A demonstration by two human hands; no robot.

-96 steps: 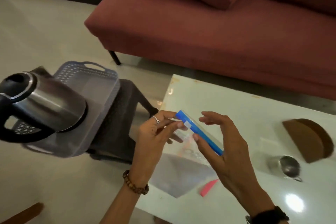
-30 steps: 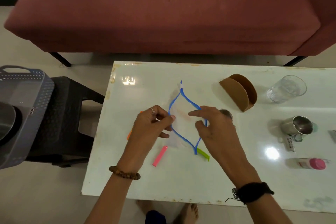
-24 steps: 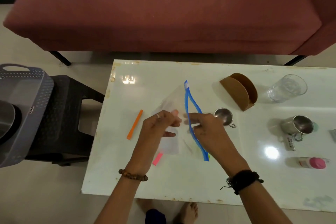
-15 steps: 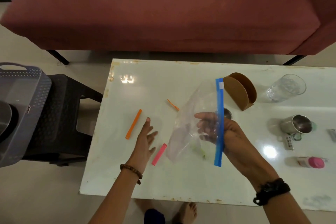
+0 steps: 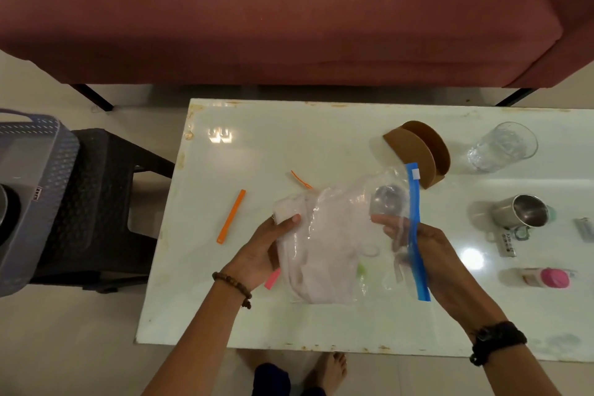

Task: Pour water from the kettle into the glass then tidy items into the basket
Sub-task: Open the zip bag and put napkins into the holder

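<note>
The glass [image 5: 501, 146] at upper right appears to hold water, and the kettle seems already in the basket [image 5: 35, 190] at far left, so tidying is underway. At centre, the left hand [image 5: 260, 251] and right hand [image 5: 427, 254] both grasp a clear, crumpled zip bag [image 5: 334, 235]; the sticks and cups lie untidied on the table [image 5: 257, 138].

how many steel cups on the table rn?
2: one steel cup stands right of the right hand; a smaller steel cup shows through the zip bag. More may be hidden.
</note>
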